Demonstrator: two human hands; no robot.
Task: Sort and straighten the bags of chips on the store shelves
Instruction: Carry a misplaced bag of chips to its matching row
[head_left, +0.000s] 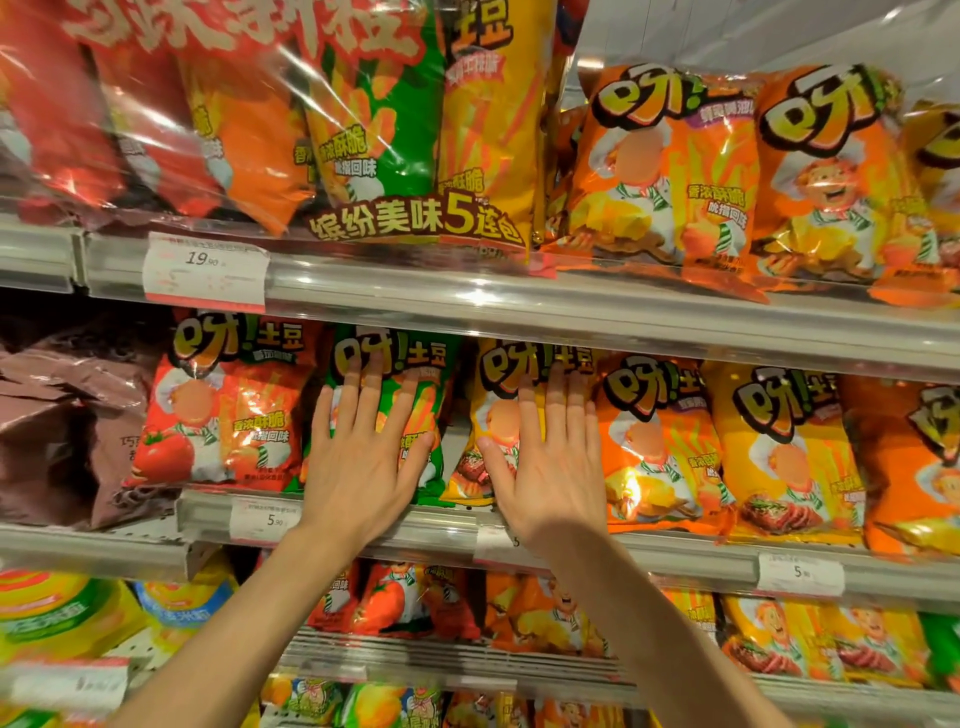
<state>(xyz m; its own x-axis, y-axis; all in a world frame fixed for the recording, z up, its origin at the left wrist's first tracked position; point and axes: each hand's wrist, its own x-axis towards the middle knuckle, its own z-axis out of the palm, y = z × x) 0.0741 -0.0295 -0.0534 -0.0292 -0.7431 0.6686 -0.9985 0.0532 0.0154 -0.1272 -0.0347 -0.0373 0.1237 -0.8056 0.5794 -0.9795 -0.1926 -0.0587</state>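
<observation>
On the middle shelf (675, 551) stands a row of chip bags. My left hand (363, 457) lies flat, fingers spread, on the front of a green bag (410, 374). Pressed flat against the yellow bag (498, 384) beside it is my right hand (550, 457). Neither hand grips anything. A red tomato bag (228, 405) stands upright left of the green one. To the right stand an orange bag (654, 441) and another yellow bag (784, 452), both upright.
The upper shelf carries a large clear multipack (311, 119) and orange bags (675, 166). Brown bags (67, 415) lie slumped at the middle shelf's left end. Price tags (208, 273) line the shelf rails. Lower shelves hold several more bags (545, 613).
</observation>
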